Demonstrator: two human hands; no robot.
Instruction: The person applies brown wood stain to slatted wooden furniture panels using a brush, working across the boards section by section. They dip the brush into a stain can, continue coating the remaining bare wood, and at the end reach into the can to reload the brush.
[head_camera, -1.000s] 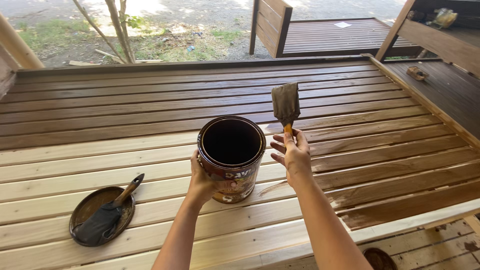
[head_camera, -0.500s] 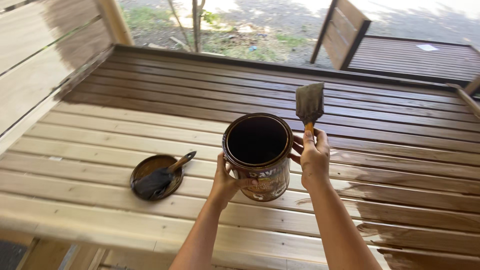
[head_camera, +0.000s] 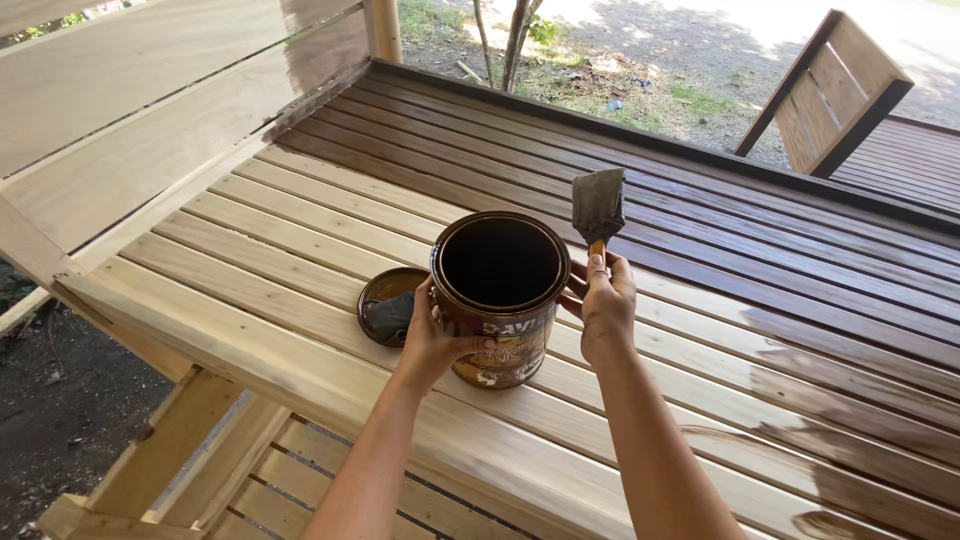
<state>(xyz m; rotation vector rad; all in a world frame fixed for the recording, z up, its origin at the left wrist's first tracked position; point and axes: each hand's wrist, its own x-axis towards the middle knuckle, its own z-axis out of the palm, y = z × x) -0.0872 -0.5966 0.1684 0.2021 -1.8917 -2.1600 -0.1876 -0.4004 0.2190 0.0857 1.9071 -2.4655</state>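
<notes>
We hold the open stain can (head_camera: 500, 300) in front of us, the left hand (head_camera: 432, 335) clasped around its side and the right hand (head_camera: 603, 300) gripping the paintbrush (head_camera: 597, 207) with bristles up, just beside the rim. Compared with a second ago, we have turned to the left: the can lid (head_camera: 388, 305) with its second brush, earlier well apart, now lies partly hidden behind the can. Under it the slatted wooden surface (head_camera: 250, 230) is unstained; the far slats are dark.

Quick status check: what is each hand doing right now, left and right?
Left hand: closed around the open, dark-stained round metal can.
Right hand: closed on the handle of the flat stain-darkened paintbrush, bristles up.
</notes>
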